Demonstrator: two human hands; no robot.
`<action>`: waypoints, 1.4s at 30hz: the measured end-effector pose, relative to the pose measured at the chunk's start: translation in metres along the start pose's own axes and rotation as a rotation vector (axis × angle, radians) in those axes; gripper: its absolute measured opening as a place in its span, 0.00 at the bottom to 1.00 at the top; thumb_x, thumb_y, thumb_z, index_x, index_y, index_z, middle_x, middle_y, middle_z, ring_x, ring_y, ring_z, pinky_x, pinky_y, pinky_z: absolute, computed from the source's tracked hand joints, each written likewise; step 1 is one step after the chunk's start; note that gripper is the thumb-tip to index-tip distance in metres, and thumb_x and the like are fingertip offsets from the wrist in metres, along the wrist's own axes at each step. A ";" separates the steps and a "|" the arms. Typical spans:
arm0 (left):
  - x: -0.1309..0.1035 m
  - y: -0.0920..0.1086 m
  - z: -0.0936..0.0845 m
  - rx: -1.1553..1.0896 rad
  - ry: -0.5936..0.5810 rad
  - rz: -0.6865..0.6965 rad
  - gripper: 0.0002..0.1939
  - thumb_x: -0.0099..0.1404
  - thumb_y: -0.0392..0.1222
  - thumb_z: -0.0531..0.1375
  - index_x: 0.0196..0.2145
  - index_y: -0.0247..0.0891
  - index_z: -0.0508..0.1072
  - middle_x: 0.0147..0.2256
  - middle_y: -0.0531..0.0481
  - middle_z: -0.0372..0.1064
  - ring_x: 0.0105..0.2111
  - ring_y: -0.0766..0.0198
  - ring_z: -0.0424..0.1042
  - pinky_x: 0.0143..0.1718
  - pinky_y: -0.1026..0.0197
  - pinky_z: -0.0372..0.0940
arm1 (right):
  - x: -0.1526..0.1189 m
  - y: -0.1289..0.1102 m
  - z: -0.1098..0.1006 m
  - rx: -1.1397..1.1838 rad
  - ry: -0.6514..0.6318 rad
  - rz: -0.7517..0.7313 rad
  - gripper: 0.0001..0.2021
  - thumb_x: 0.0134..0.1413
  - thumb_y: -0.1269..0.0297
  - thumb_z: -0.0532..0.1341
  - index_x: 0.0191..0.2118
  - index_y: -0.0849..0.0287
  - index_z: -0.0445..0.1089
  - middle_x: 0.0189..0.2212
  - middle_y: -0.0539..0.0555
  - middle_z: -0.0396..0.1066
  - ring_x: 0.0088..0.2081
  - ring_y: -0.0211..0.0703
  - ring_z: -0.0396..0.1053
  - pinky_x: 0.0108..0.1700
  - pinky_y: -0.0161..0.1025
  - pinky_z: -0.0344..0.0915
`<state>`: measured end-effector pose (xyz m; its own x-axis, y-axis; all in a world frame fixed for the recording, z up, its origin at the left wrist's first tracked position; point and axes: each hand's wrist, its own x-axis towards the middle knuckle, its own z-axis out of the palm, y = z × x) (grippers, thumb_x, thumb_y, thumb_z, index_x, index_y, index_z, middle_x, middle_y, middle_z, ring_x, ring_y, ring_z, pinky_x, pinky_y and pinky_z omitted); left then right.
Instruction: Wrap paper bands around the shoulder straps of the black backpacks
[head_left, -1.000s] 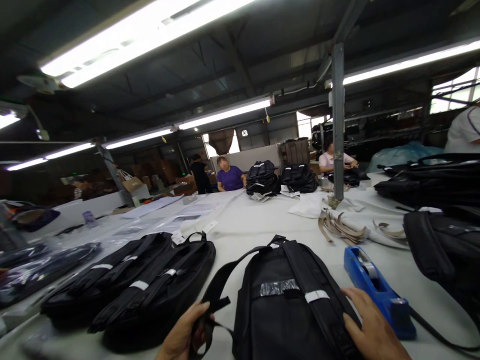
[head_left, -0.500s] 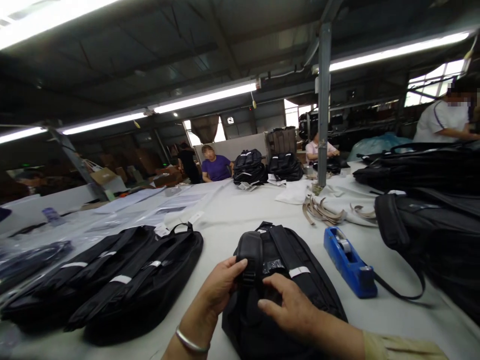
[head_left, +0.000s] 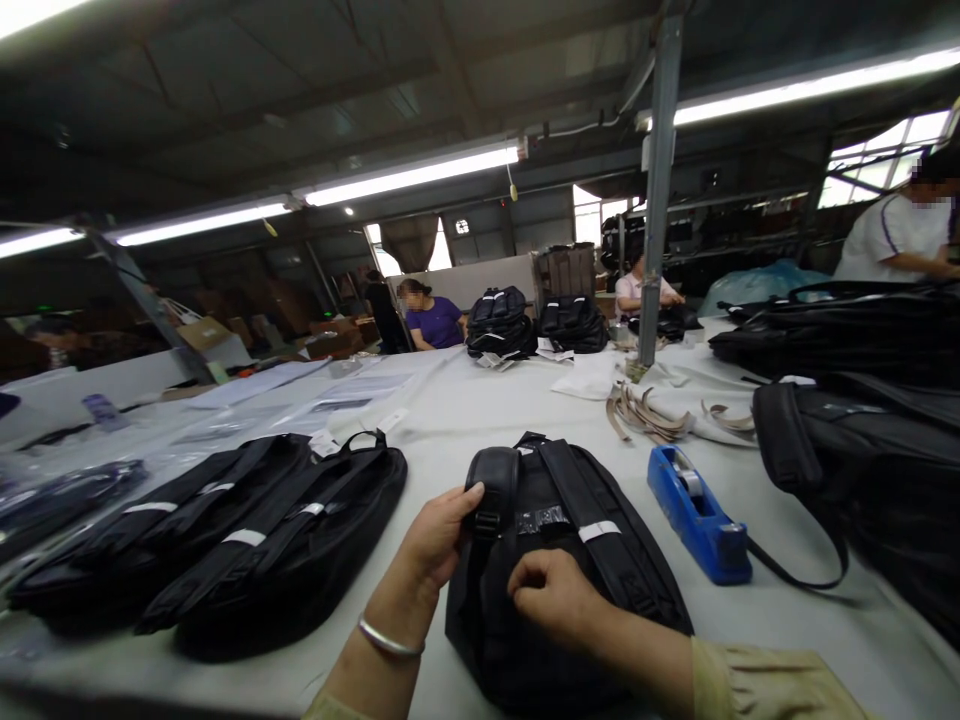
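Observation:
A black backpack [head_left: 555, 640] lies on the white table with its straps up. My left hand [head_left: 442, 535] grips the left shoulder strap [head_left: 496, 475] near its buckle, thumb on top. Over the middle of the backpack is my right hand [head_left: 551, 595], its fingers curled together; whether something small is between them is hidden. A white band [head_left: 598, 530] wraps the right strap, and shiny clear film [head_left: 541, 519] shows between the straps. The blue tape dispenser [head_left: 697, 515] stands to the right of the backpack.
Two black backpacks [head_left: 300, 560] with white bands lie at the left. More black bags [head_left: 885, 440] are piled at the right. Beige straps [head_left: 649, 412] lie behind the dispenser. Stacked backpacks [head_left: 499, 322] stand at the far edge, near a person in purple [head_left: 435, 322] and other people.
My right hand's thumb and fingers have closed together, and it has moved slightly left and down. My left hand has shifted a little left and up with the strap.

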<state>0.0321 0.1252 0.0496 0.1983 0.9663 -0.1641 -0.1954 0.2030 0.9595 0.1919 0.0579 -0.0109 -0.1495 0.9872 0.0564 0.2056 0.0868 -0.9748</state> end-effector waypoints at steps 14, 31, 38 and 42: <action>0.017 -0.017 0.029 -0.288 0.064 -0.009 0.06 0.59 0.36 0.63 0.34 0.30 0.76 0.31 0.42 0.77 0.30 0.59 0.75 0.37 0.58 0.71 | 0.020 0.003 0.031 -0.294 0.061 0.105 0.14 0.42 0.60 0.63 0.37 0.59 0.71 0.33 0.56 0.75 0.37 0.50 0.72 0.37 0.41 0.62; 0.019 -0.019 0.026 -0.174 -0.006 -0.056 0.09 0.61 0.41 0.62 0.34 0.30 0.72 0.27 0.41 0.75 0.23 0.61 0.71 0.26 0.60 0.68 | 0.004 0.019 0.004 1.010 -0.276 0.457 0.18 0.48 0.51 0.66 0.35 0.62 0.67 0.24 0.49 0.69 0.26 0.39 0.71 0.32 0.37 0.64; 0.015 -0.018 0.026 -0.159 0.091 -0.018 0.11 0.62 0.43 0.62 0.32 0.29 0.73 0.26 0.42 0.73 0.22 0.62 0.71 0.26 0.60 0.68 | 0.022 0.017 0.027 0.857 0.006 0.337 0.18 0.35 0.60 0.71 0.33 0.64 0.69 0.26 0.53 0.72 0.22 0.37 0.69 0.26 0.34 0.61; 0.014 -0.023 0.023 -0.126 0.129 0.039 0.16 0.59 0.49 0.64 0.32 0.31 0.72 0.25 0.43 0.73 0.21 0.63 0.70 0.21 0.62 0.65 | 0.039 0.006 0.028 0.796 0.060 0.251 0.16 0.36 0.61 0.69 0.32 0.65 0.71 0.25 0.54 0.73 0.23 0.37 0.69 0.30 0.36 0.64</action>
<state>0.0613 0.1308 0.0308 0.0653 0.9844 -0.1634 -0.3212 0.1758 0.9305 0.1606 0.0932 -0.0207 -0.1338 0.9719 -0.1936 -0.5216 -0.2351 -0.8202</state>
